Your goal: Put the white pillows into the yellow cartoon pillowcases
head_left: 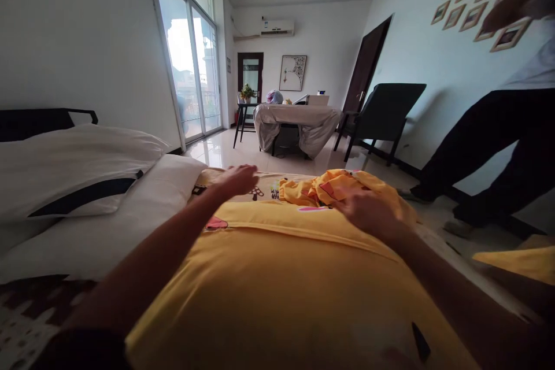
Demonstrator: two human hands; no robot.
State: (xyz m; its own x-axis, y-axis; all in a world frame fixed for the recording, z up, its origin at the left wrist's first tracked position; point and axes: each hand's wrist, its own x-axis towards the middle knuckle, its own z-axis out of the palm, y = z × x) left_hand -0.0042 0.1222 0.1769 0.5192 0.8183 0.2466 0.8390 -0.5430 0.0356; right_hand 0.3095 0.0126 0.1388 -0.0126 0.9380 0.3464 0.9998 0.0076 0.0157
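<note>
A large yellow pillow-like piece of bedding (pixel 277 283) with printed figures lies right in front of me, a seam running along its far side. My left hand (pixel 240 180) is over its far left part, fingers loosely bent and nothing visible in them. Across from it, my right hand (pixel 368 211) is near the far right part, blurred, its fingers stretched out to the left. Close to the right hand lies a crumpled orange-yellow printed cloth (pixel 347 182). Beneath these shows a beige patterned sheet (pixel 266 182).
White pillows (pixel 78 156) are piled on the left. A person in dark trousers (pixel 472 127) stands at the right by the wall. Beyond the bed are a covered table (pixel 299 115), a black chair (pixel 390 110) and a stand with a plant (pixel 247 92). Yellow fabric (pixel 520 263) shows at lower right.
</note>
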